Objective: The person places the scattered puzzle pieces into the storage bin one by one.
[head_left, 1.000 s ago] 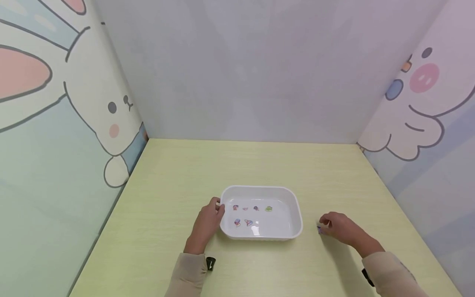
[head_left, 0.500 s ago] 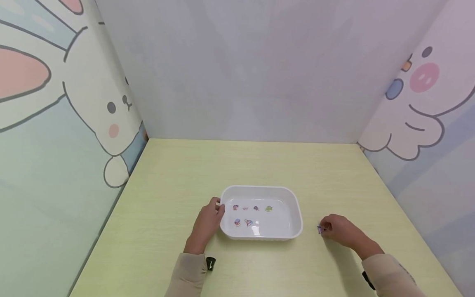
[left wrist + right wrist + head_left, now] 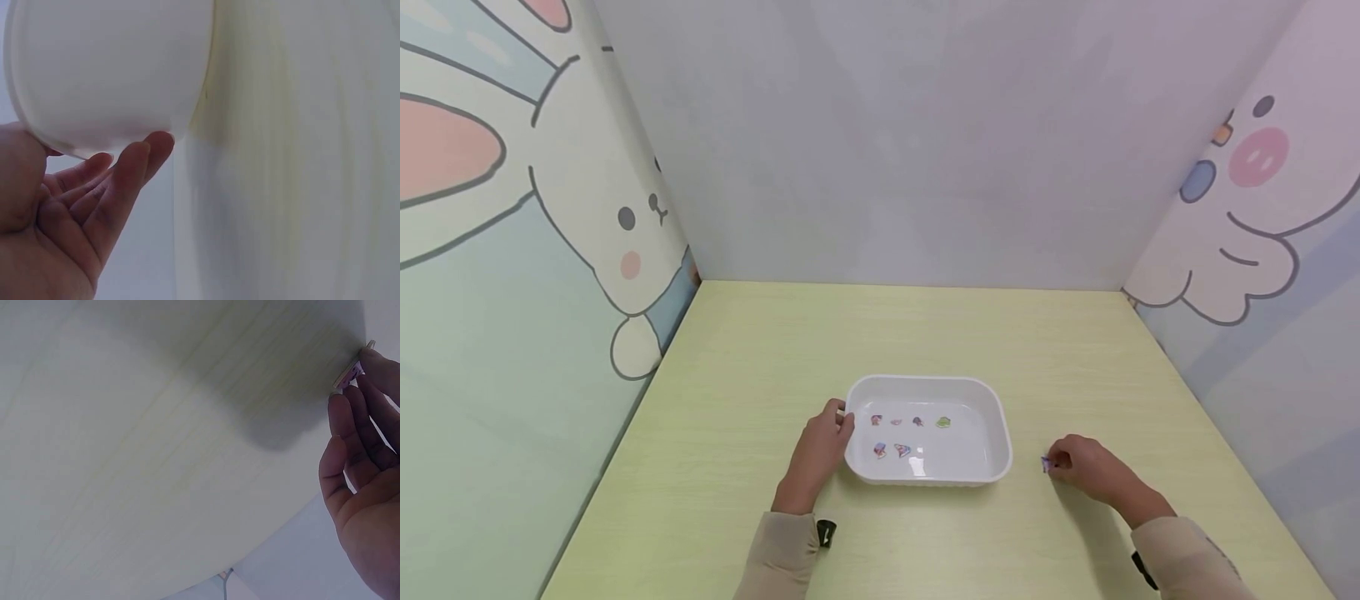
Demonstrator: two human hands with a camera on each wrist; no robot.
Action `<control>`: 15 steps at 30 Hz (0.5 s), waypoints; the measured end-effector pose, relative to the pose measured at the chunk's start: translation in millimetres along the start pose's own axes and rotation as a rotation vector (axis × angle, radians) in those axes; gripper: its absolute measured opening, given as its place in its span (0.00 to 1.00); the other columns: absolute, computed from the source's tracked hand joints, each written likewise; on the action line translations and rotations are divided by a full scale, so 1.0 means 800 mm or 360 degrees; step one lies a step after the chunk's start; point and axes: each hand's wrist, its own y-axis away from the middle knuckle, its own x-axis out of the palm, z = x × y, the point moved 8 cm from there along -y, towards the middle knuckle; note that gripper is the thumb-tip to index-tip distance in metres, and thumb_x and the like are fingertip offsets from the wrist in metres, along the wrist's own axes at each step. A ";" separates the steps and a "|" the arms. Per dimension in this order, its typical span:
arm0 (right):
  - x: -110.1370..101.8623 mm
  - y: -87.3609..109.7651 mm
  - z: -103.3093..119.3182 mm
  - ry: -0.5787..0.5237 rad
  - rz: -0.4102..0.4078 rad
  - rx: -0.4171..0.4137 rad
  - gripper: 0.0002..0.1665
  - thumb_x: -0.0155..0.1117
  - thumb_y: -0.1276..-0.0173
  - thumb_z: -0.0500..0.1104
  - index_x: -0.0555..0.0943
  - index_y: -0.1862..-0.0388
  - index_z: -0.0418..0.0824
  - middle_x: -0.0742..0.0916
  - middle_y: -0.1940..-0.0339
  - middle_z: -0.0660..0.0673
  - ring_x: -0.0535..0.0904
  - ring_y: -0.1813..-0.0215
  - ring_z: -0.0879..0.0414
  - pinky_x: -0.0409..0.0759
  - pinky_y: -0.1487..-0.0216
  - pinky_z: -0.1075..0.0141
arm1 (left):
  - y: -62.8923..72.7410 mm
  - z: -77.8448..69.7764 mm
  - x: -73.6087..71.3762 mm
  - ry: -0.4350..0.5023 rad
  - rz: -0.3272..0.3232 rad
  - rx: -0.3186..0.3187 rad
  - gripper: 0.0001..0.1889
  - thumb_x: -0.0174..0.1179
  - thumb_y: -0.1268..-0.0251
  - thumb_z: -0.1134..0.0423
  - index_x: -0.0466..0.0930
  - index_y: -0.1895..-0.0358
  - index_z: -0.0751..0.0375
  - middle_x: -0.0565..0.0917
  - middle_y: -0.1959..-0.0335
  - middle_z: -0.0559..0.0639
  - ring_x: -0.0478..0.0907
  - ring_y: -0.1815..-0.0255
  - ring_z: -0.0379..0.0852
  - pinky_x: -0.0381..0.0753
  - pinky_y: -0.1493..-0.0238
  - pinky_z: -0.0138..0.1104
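A white rectangular tray (image 3: 973, 450) stands on the table, with several small flat printed pieces lying in its left and middle parts. One is mostly green (image 3: 943, 422). My left hand (image 3: 817, 450) holds the tray's left end, thumb over the rim and fingertips against the outer wall in the left wrist view. Right of the tray, my right hand (image 3: 1093, 468) pinches a small flat piece with a purple print (image 3: 351, 375) between thumb and fingers, close over the table. The fingers cover part of its picture.
The pale yellow-green table (image 3: 760, 350) is bounded by a grey back wall (image 3: 880, 167) and side walls with cartoon animals. A rabbit (image 3: 602, 208) is on the left one, a pig (image 3: 1255, 192) on the right.
The right hand's fingers have closed round the purple printed piece, and the hand has shifted slightly toward me. The left hand and the tray have stayed put.
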 end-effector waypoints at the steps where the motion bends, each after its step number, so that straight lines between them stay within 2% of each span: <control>1: 0.000 0.000 0.001 0.0002 -0.0001 -0.0006 0.06 0.71 0.39 0.36 0.83 0.64 0.37 0.80 0.69 0.52 0.75 0.66 0.58 0.76 0.65 0.62 | 0.000 0.000 0.000 -0.0002 0.0000 0.0005 0.16 0.51 0.26 0.59 0.73 0.44 0.67 0.84 0.58 0.58 0.81 0.62 0.50 0.79 0.60 0.44; 15: -0.002 0.002 0.004 0.0006 -0.0031 -0.0036 0.05 0.71 0.39 0.36 0.83 0.65 0.37 0.80 0.70 0.52 0.75 0.66 0.58 0.76 0.65 0.62 | -0.001 0.002 0.001 -0.0010 -0.0004 -0.0001 0.17 0.51 0.26 0.60 0.72 0.43 0.68 0.84 0.58 0.58 0.81 0.62 0.49 0.79 0.62 0.43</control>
